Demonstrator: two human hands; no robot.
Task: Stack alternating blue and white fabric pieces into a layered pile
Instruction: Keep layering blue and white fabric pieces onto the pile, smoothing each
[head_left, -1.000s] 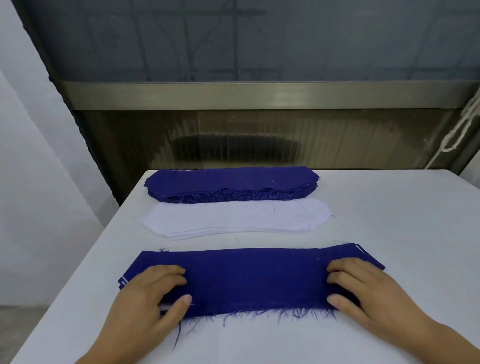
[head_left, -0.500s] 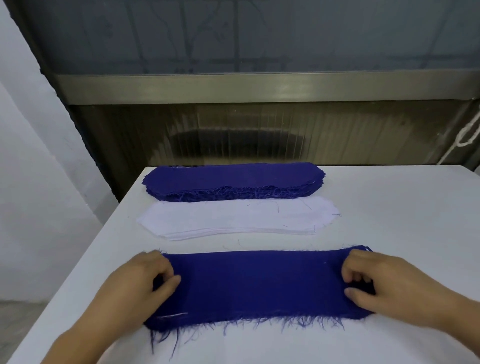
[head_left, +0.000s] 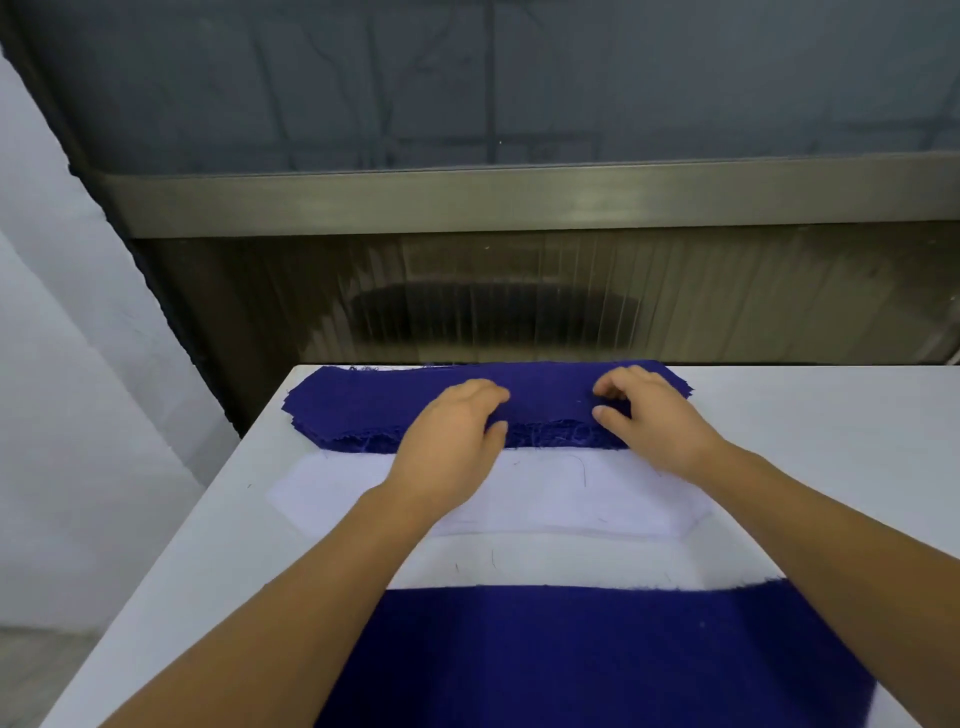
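Both hands curl over the frayed far stack of blue woven fabric pieces, left hand and right hand pinching its top layer. Just behind the wrists lies the flat white fabric pile.

Blue fabric stack: many flat layers, frayed near edge, lying at the far edge of the table. White fabric stack: thin, flat, angled ends, just near of the blue stack and touching its fringe. Layered pile: blue piece on top, flat, nearest position, apart from the white stack.
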